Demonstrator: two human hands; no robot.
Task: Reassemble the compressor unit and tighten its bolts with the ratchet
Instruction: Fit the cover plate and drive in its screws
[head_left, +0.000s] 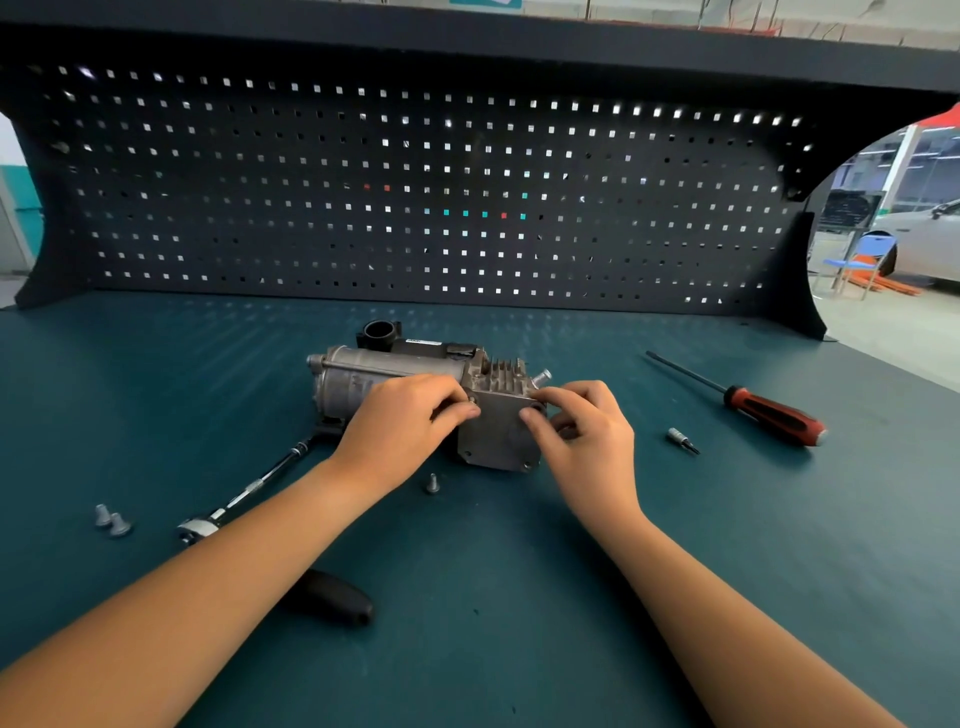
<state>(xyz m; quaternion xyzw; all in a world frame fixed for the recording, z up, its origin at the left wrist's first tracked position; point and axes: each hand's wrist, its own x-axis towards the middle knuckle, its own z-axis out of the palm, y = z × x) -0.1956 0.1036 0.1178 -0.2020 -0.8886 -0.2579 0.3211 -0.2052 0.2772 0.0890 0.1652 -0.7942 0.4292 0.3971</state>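
The grey metal compressor unit (384, 376) lies on the teal bench, its square cover plate (496, 434) facing me. My left hand (402, 426) pinches a bolt at the plate's upper left corner. My right hand (582, 431) pinches another bolt at the upper right corner. The ratchet (249, 493) lies on the bench to the left, partly hidden under my left forearm, its black handle (332, 597) nearest me. One loose bolt (432, 483) stands just below the plate and two more bolts (111, 521) lie far left.
A red-and-black screwdriver (753, 402) lies at the right, with a small bit socket (681, 439) beside it. A dark pegboard (415, 197) walls the back of the bench (519, 597).
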